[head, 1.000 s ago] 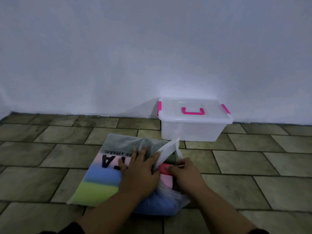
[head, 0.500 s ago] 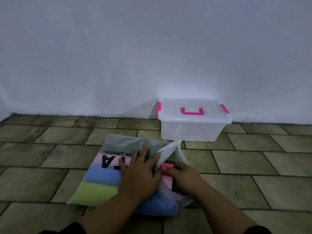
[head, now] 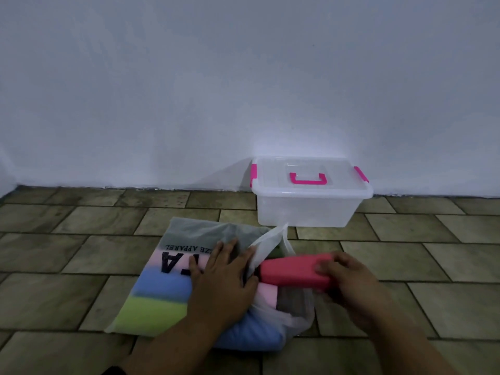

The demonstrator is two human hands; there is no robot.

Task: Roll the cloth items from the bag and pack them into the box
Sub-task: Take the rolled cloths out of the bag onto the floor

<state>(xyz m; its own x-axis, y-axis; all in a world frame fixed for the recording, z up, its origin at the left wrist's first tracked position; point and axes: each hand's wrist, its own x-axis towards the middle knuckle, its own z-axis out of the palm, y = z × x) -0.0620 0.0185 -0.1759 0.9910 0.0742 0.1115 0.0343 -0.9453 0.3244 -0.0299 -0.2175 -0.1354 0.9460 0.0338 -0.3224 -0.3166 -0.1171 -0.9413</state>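
A translucent plastic bag lies flat on the tiled floor, with folded cloths showing through as grey, pink, blue and green bands. My left hand presses flat on the bag near its mouth. My right hand grips a folded red cloth, which sticks halfway out of the bag's opening to the right. A clear plastic box with a shut lid, pink handle and pink latches stands behind the bag against the wall.
A white wall rises just behind the box. Brown floor tiles stretch to the left and right of the bag.
My right hand has pulled the red cloth out of the bag toward the right. My left hand has stayed pressed on the bag.
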